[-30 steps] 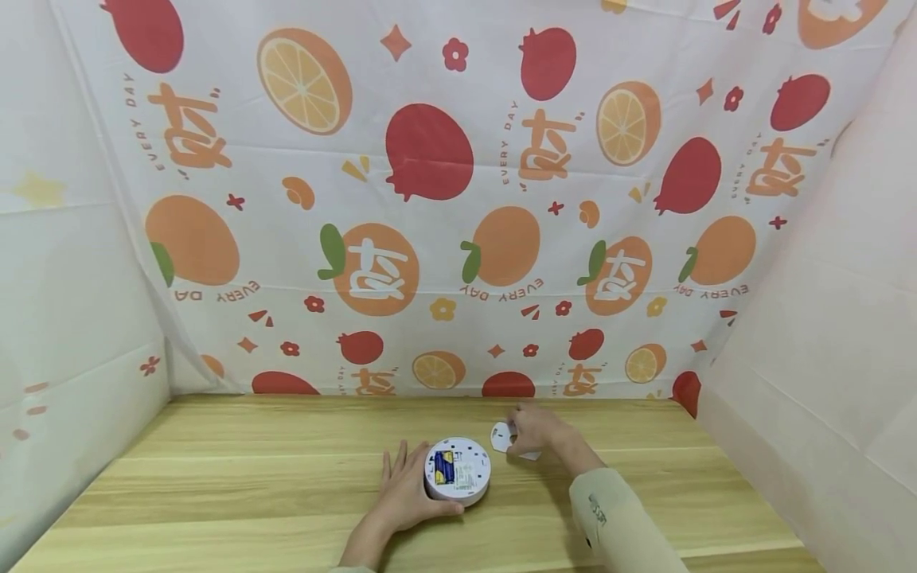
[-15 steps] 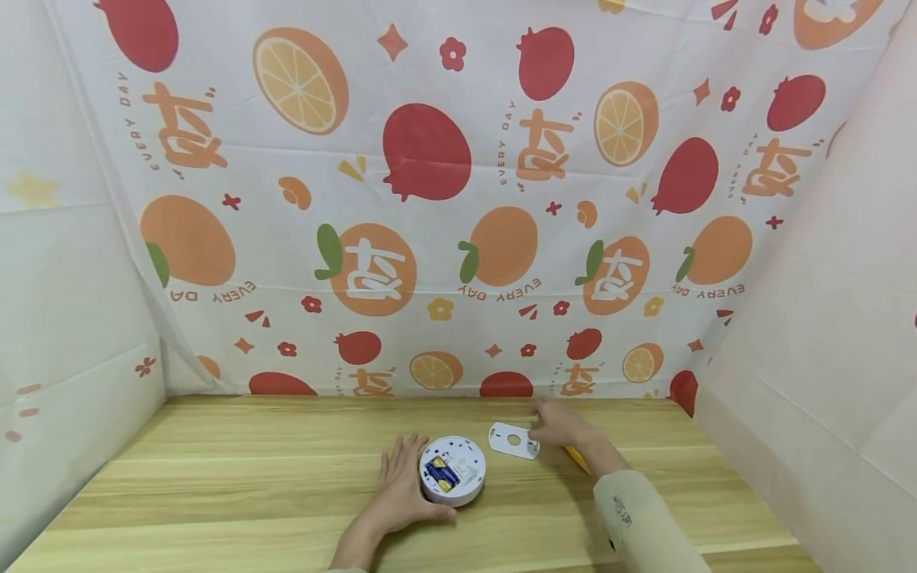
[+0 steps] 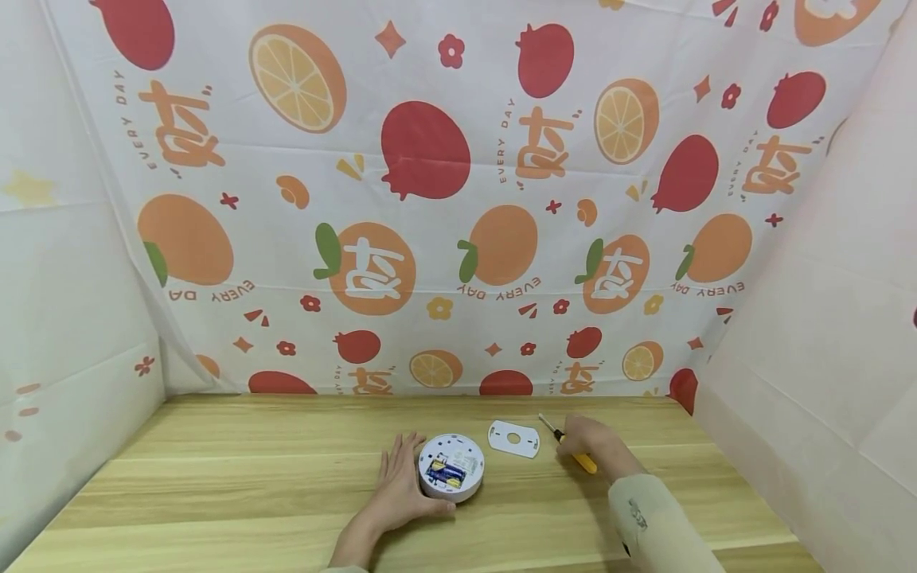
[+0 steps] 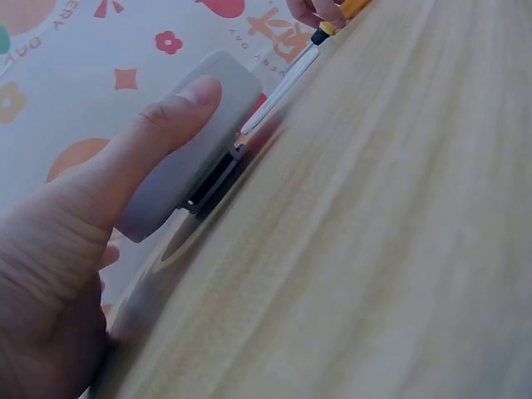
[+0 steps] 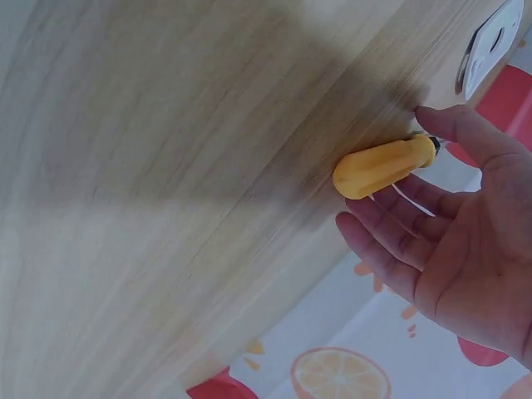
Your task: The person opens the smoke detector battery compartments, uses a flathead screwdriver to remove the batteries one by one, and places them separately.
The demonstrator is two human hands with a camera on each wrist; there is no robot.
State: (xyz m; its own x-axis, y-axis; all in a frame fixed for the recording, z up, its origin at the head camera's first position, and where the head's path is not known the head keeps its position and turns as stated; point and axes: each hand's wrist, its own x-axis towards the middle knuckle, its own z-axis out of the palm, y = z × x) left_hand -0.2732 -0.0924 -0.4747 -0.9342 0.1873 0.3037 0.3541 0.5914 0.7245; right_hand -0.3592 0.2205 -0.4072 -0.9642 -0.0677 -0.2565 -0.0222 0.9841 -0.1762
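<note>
Your left hand (image 3: 398,489) lies flat on the table (image 3: 215,477), thumb against the round white device (image 3: 451,467). Your right hand (image 3: 582,440) covers the yellow screwdriver (image 5: 384,165) beside the white cover plate (image 3: 513,439), its grip loose with the fingers only half curled.

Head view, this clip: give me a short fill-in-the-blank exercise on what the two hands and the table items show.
1. The left hand rests against the round white device, whose open back shows ____ inside.
2. The right hand is at the screwdriver with the ____ handle.
3. The flat white cover plate lies on the wooden table between the device and the ____.

Missing words: batteries; yellow; screwdriver
</note>
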